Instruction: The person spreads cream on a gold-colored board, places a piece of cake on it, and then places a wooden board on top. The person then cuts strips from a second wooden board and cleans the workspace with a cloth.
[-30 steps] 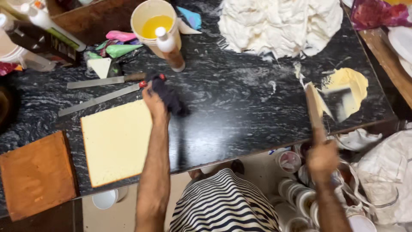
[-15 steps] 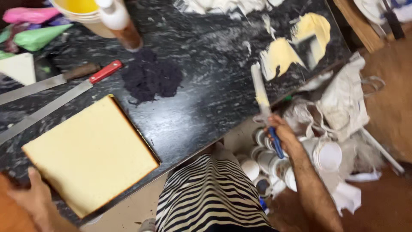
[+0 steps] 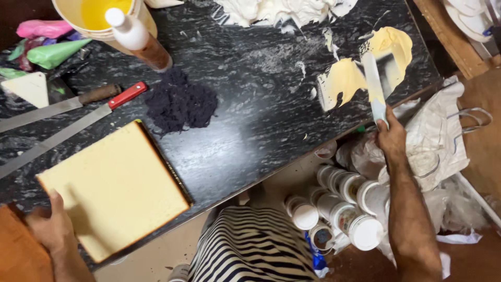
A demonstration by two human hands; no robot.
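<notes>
Left hand [image 3: 52, 227]: lies at the near left corner of the sponge sheet, fingers [image 3: 56, 201] flat and released on its edge, clasping nothing.
Sponge sheet [image 3: 115, 190]: a pale yellow square slab lying flat at the near left edge of the dark marbled surface [image 3: 245, 136], turned at an angle.
Knives: a wooden-handled knife [image 3: 57, 107] and a red-handled knife [image 3: 73, 130] lie side by side just beyond the sheet, blades pointing left.
Piping bags [image 3: 49, 47]: green and pink ones bunched at the far left.
Bucket [image 3: 99, 18]: holds yellow liquid, with a white-capped squeeze bottle [image 3: 138, 42] just in front of it.
Dark cloth [image 3: 180, 104]: crumpled near the middle, just beside the sheet's far corner.
White cream [image 3: 282, 10]: heaped at the far edge.
Yellow cream [image 3: 365, 65]: smeared on the surface at the right.
Palette knife [image 3: 374, 86]: its cream-coated blade lies over that smear.
Right hand [image 3: 391, 138]: at the surface's right edge, fingers clenched round the palette knife's handle.
Tubs [image 3: 339, 209]: white-lidded, clustered on the floor below.
</notes>
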